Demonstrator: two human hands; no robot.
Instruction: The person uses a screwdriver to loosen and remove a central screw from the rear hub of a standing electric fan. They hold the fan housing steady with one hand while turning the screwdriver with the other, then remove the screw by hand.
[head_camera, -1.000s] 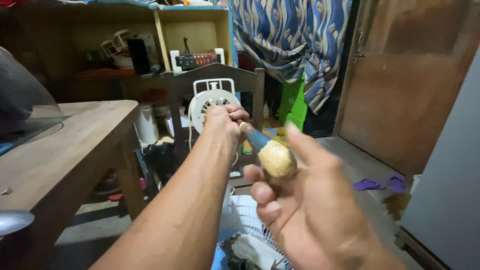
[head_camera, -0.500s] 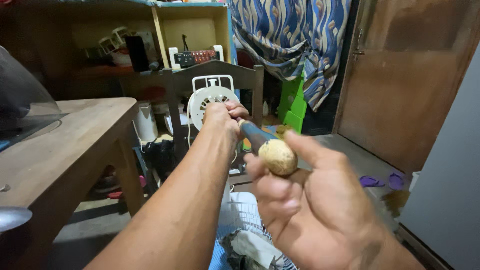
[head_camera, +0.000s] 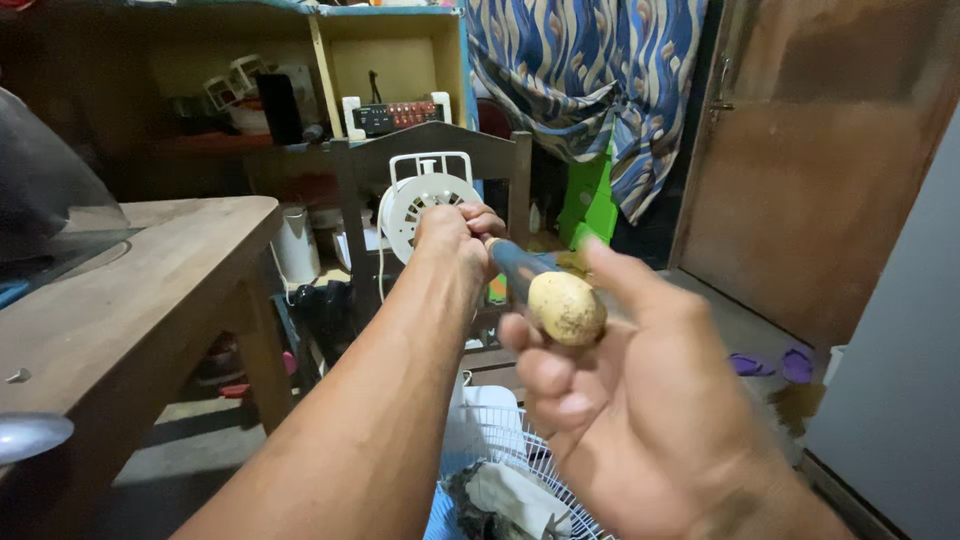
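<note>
My right hand (head_camera: 640, 420) grips a screwdriver (head_camera: 545, 290) by its yellow butt, so the shaft points ahead at the white fan motor (head_camera: 425, 200). My left hand (head_camera: 455, 230) closes around the tip there, steadying it against the motor.

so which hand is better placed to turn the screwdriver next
Right, probably. The right hand already grips the screwdriver by its yellow-capped handle, while the left hand is stretched forward at the white fan part, apparently steadying the tip.
</note>
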